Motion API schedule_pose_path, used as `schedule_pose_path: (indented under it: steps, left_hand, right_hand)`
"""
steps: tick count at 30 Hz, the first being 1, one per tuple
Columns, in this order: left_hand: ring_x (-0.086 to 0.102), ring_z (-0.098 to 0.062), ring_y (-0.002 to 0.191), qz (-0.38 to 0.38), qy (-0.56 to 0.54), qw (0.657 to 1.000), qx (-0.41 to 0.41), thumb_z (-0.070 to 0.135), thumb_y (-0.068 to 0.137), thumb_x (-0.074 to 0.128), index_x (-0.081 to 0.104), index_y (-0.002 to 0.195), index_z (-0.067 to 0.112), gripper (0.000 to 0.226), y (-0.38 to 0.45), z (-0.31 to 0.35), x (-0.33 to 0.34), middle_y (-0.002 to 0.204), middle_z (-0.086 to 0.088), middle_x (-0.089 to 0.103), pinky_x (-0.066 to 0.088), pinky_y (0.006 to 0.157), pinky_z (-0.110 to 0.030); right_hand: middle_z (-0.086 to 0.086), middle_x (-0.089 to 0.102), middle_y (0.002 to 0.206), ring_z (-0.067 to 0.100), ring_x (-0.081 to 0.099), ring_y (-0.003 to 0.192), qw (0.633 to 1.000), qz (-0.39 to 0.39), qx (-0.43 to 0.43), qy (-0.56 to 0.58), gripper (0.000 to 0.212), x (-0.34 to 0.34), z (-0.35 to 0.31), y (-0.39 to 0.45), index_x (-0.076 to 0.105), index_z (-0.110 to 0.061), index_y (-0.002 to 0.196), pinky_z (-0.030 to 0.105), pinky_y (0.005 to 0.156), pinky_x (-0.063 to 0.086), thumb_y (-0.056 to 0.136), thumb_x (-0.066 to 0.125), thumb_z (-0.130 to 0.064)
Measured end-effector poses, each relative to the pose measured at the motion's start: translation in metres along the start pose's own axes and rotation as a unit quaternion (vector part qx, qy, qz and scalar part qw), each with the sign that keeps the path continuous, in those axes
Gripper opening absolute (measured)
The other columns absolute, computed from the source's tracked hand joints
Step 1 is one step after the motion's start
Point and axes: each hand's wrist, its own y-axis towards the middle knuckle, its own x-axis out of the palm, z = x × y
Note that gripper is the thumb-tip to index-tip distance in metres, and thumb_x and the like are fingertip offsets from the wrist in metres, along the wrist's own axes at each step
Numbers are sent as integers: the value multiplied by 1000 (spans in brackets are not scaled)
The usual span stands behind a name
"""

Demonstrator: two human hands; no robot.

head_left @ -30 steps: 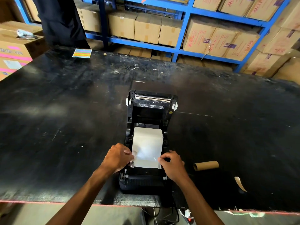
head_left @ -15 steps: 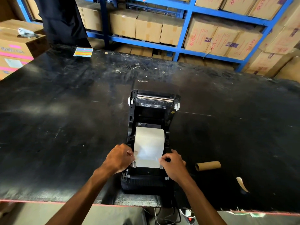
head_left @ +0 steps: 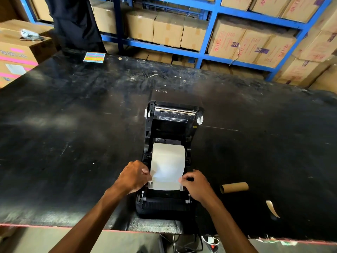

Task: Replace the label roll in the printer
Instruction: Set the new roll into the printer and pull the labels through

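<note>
Head view. The label printer [head_left: 170, 161] is sitting in the lower centre of the frame on the black worktable [head_left: 73, 134], close to its near edge, with the cover [head_left: 173, 114] standing open at the far end and exposing the metal roller bar. The white label roll [head_left: 168, 157] is lying inside the printer's open bay, and its loose leading sheet is extending toward the bottom of the frame, lying over the front feed section.

The left hand [head_left: 134, 177] is pressing against the left edge of the label sheet, with the fingers curled inward and the fingertips pinching the paper edge. The right hand [head_left: 196, 184] is doing the same at the right edge, thumb and forefinger closed on the paper near the white guide tab. Both forearms are entering from the bottom of the frame.

An empty cardboard core [head_left: 234, 187] is lying on its side at the lower right, well apart from the printer. A curled strip of backing paper [head_left: 271, 208] is lying below and to the right of the core. A multicoloured sticker sheet [head_left: 94, 57] is lying at the upper left, at the table's far edge. Blue shelving [head_left: 211, 30] loaded with cardboard cartons [head_left: 169, 28] is filling the top of the frame.
</note>
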Motion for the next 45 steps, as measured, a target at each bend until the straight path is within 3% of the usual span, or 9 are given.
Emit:
schedule_pose_path:
  steps: [2, 5, 9, 13, 17, 26, 29, 32, 45]
  left_hand:
    - [57, -2, 55, 6, -11, 1000, -5, 19, 80, 67, 75, 71, 13, 14, 1, 0, 0, 62, 8, 63, 39, 51, -16]
    - [54, 1, 51, 3, -17, 1000, -7, 20, 80, 69, 69, 57, 20, 23, 0, 0, 1, 55, 14, 59, 38, 49, -17]
    - [56, -1, 53, -10, -5, 1000, 2, 18, 79, 67, 72, 63, 14, 18, 0, 0, -2, 57, 9, 62, 37, 48, -14]
    - [52, 5, 44, -7, -34, 999, -8, 19, 80, 70, 62, 48, 18, 33, 0, -1, -3, 45, 12, 57, 33, 42, -7]
    - [52, 3, 48, 0, -46, 999, -2, 14, 81, 68, 66, 50, 18, 31, 1, -3, -3, 52, 3, 63, 35, 44, -7]
    - [62, -3, 64, -28, -39, 999, -15, 18, 81, 69, 67, 57, 24, 25, 2, 0, -7, 64, 8, 65, 40, 52, -16]
    - [64, -5, 70, -53, -30, 998, -18, 19, 81, 69, 71, 63, 21, 19, 1, 0, -9, 73, 4, 70, 43, 55, -16]
    - [65, -8, 71, -64, -20, 997, -25, 20, 81, 68, 74, 70, 15, 13, 3, 2, -10, 78, 0, 71, 43, 55, -18]
    - [68, -15, 73, -29, -47, 997, -47, 17, 83, 68, 70, 64, 15, 19, 2, 0, -4, 79, -4, 72, 48, 57, -21]
  right_hand:
    - [-11, 60, 65, 21, 61, 86, 1000, -27, -3, -7, 33, -6, 1, 2, 62, -28, 53, 49, 96, 44, 86, 63, -28]
    - [-11, 61, 62, 23, 63, 85, 999, -34, -7, -23, 34, -9, 0, 4, 62, -26, 52, 52, 96, 43, 86, 62, -27]
    - [-12, 69, 84, 18, 61, 97, 1000, -5, -4, 9, 22, -3, 0, 3, 70, -23, 70, 51, 102, 37, 87, 63, -35]
    - [-2, 70, 108, 21, 58, 110, 1000, -18, -2, 23, 16, -2, 6, 4, 73, -24, 77, 51, 105, 37, 86, 64, -34]
    - [-6, 72, 88, 18, 63, 97, 998, -32, 1, 51, 18, -6, 5, 4, 73, -24, 69, 50, 101, 42, 84, 67, -32]
    - [-7, 64, 61, 22, 63, 81, 998, -33, 10, 52, 27, -4, 2, 1, 70, -24, 57, 56, 99, 42, 83, 65, -28]
    - [1, 71, 74, 27, 65, 91, 997, -26, 16, 67, 24, -7, -2, 0, 73, -18, 67, 55, 100, 42, 83, 66, -34]
    - [-2, 74, 86, 22, 63, 98, 997, -9, 11, 81, 19, -3, 1, -3, 73, -27, 69, 56, 104, 37, 85, 66, -33]
    - [-2, 72, 88, 20, 63, 94, 996, -9, 7, 93, 13, 3, 5, -8, 72, -20, 77, 47, 97, 46, 85, 66, -28]
